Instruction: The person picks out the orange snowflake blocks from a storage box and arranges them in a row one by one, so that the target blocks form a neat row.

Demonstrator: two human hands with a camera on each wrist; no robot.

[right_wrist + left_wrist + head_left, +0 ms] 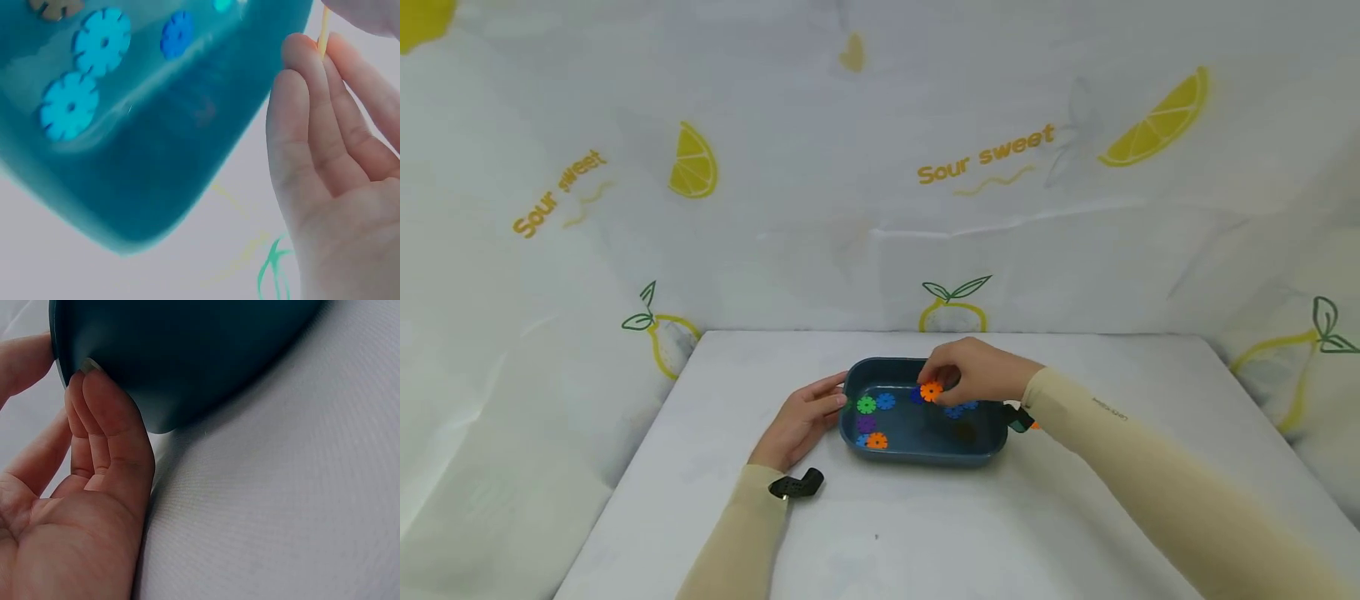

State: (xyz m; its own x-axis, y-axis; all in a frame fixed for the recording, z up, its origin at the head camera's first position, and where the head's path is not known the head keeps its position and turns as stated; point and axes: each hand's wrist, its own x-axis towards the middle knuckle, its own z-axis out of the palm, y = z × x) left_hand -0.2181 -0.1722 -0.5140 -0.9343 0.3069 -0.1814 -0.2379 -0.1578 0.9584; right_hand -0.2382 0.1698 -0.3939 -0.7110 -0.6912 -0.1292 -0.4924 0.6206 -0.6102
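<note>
A dark teal tray (917, 457) with rounded corners sits on the white table. At its left end my left hand (799, 421) grips the wall, with one digit over the rim and other fingertips against the outer side (109, 412). Above the tray, my right hand (981, 372) pinches an orange notched plastic disc (931, 392) between thumb and fingers; the disc shows edge-on in the right wrist view (324, 34). Inside the tray lie several similar discs: green (867, 404), blue (886, 401), purple (867, 424), orange (877, 440) and dark blue (917, 395).
More blue discs (70, 106) lie in the tray near my right hand. A bit of orange (1036, 426) shows on the table right of the tray, partly hidden by my right wrist. A white lemon-print cloth (820, 250) hangs behind the table.
</note>
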